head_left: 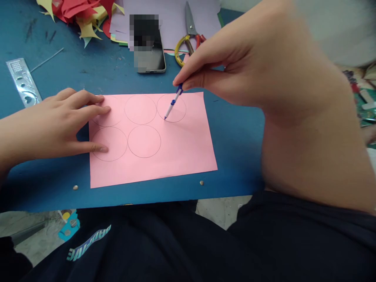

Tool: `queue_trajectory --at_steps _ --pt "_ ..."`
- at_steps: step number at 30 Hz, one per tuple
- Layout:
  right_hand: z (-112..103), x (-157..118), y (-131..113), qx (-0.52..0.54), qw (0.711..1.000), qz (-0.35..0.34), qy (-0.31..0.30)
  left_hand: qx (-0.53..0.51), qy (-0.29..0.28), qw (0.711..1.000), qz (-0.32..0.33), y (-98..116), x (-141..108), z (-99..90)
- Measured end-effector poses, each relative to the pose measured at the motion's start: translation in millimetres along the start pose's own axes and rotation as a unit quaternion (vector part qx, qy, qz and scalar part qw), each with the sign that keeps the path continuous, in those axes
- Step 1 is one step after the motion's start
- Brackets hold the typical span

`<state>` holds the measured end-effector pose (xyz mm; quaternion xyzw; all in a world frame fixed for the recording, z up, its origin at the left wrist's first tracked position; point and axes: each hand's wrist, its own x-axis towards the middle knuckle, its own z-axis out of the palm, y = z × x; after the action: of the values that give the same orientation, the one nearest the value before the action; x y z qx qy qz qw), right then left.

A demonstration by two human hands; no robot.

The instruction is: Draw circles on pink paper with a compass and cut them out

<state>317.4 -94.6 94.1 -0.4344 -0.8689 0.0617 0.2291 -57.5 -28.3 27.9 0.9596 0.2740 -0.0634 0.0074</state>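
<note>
Your right hand (235, 66), its grip pinched around a blue-and-white pen (171, 105), held the tip at the lower edge of a drawn circle (178, 112) on a pink sheet (185, 147), while your left hand (70, 123), spread and grasping nothing, rested on the sheet's left side; beyond, on the blue desk (241, 135), lay a phone (157, 58) and scissors (191, 28)

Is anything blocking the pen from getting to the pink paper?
No, nothing visible is in the way. The right hand holds the pen with its tip at the lower edge of a drawn circle on the pink paper. The left hand rests on the paper's left side.
</note>
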Motion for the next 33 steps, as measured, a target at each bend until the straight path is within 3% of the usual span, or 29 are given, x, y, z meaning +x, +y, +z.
queue_trajectory --at_steps 12,21,25,29,33 --pt "-5 26 7 -0.132 0.984 0.111 -0.031 0.011 -0.004 1.0 -0.004 6 0 -4.6" --pt "-9 -2 16 -0.134 0.982 0.126 0.04 0.007 -0.009 1.0 -0.003 4 2 -4.3" --pt "-11 -20 18 -0.124 0.986 0.106 0.042 0.004 -0.013 1.0 0.006 4 2 -4.6" --pt "-10 -31 3 -0.173 0.982 0.075 0.026 0.003 -0.022 1.0 0.003 4 2 -5.0" --pt "-7 -27 -33 -0.267 0.953 0.128 -0.068 0.005 -0.027 1.0 0.002 2 2 -6.1"
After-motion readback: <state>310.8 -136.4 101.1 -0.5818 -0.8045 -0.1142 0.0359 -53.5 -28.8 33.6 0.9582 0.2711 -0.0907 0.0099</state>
